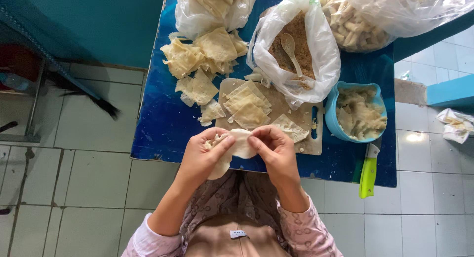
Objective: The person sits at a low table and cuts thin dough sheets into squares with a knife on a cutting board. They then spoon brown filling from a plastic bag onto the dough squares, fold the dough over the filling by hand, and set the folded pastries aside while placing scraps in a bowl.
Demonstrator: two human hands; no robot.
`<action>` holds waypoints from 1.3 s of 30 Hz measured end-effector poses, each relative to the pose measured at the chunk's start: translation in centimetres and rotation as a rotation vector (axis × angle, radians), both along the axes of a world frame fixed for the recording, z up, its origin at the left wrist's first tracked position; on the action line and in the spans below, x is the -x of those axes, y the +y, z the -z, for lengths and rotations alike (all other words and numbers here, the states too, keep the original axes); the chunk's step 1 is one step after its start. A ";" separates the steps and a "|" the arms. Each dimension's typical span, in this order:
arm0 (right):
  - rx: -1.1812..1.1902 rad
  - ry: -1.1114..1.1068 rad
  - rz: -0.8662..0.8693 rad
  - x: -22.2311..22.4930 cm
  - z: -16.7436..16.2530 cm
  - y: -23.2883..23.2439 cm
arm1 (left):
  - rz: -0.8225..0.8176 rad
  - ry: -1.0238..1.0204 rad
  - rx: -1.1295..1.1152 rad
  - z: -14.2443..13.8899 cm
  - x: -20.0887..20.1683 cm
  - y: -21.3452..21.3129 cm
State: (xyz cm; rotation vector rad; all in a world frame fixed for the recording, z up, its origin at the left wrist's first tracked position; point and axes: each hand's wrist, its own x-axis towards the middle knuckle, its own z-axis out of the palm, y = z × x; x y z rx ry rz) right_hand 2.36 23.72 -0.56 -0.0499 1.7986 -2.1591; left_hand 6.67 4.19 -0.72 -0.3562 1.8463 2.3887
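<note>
A pale dough wrapper (240,147) is pinched between the left hand (203,156) and right hand (273,151), both grips closed on its edge, at six o'clock of the cutting board (276,106) on the blue bench (163,124). Folding seems underway; sealing calls for even pressure.

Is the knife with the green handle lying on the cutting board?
No, the knife lies on the blue table, right of the cutting board, below the blue bowl.

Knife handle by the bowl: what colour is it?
Bright green, on the knife beside the blue bowl; head view shows it.
</note>
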 end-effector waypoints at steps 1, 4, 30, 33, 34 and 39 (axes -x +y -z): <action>-0.097 0.109 0.029 -0.1 0.0 -0.2 | -0.017 0.015 0.156 -0.3 0.1 0.2; -0.364 0.345 0.097 -0.4 -0.9 -0.9 | -0.040 0.088 0.432 -1.3 0.7 0.7; -0.522 0.512 0.019 -1.1 -3.0 2.4 | -0.135 0.061 -0.270 -1.2 0.4 2.1; 0.023 -0.008 -0.108 -0.8 -1.2 0.8 | -0.194 0.049 -0.286 -0.9 0.3 2.6; 0.071 -0.037 -0.076 -0.5 -0.8 0.5 | -0.191 0.063 -0.265 -0.8 0.3 2.6; 0.127 -0.104 -0.008 0.6 -0.6 0.3 | -0.223 0.076 -0.124 -0.5 0.4 1.9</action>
